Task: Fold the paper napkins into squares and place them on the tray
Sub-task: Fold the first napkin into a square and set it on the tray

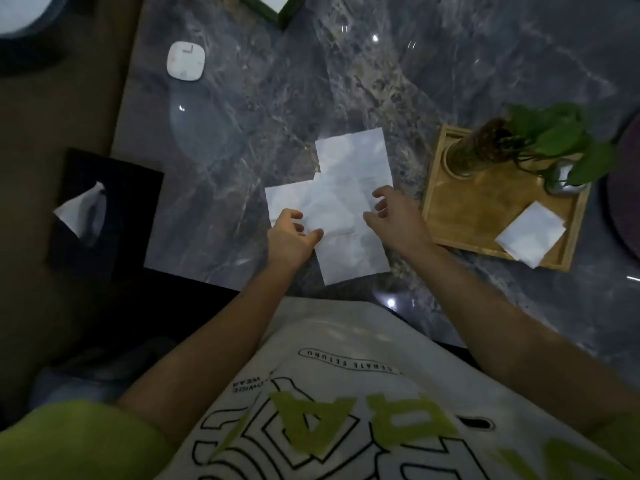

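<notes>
In the head view, one folded napkin already lay as a neat square in the wooden tray, at the tray's near right corner, well apart from the potted plant that stood at the tray's far end. That much of the task looked done.

On the dark marble bench, just left of the tray, a second napkin lay spread flat, with one flap sticking out to the left, so it read as unfolded or only partly folded. The left hand rested on its left edge, fingers loosely curled and thumb touching the paper, seemingly pinning it rather than pinching it. The right hand hovered at the right edge, fingers spread and half open, holding nothing.

To the far left a dark tissue box showed another sheet poking out, so more napkins probably remained. By this judgement, the task was in an early-to-middle stage: one square placed, one sheet being worked, its folding and transfer to the tray yet to come.
</notes>
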